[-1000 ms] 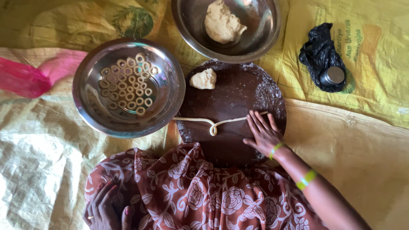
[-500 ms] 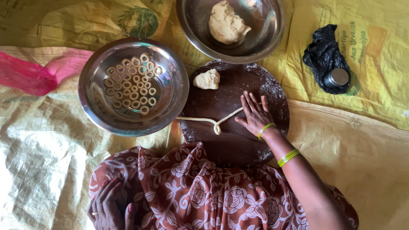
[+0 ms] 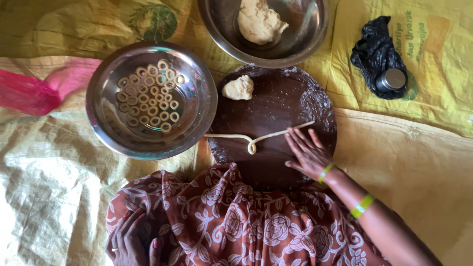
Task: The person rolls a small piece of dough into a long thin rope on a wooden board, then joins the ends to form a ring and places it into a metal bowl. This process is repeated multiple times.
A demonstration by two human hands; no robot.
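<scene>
Fingers (image 3: 298, 140) of flat right hand (image 3: 309, 156) press dough rope (image 3: 256, 138); left hand (image 3: 130, 242) rests on lap.

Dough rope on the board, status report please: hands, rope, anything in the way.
Right hand flat, fingertips on dough rope. Left hand on lap, idle. Rope thin, looped mid-board. Dough lump apart, not blocking.

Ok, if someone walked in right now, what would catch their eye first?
Probably the right hand, flat on a thin dough rope stretched across the round dark board at centre. Left of the board, a steel bowl holds many small dough rings. Above it, a second steel bowl holds a big dough lump.
</scene>
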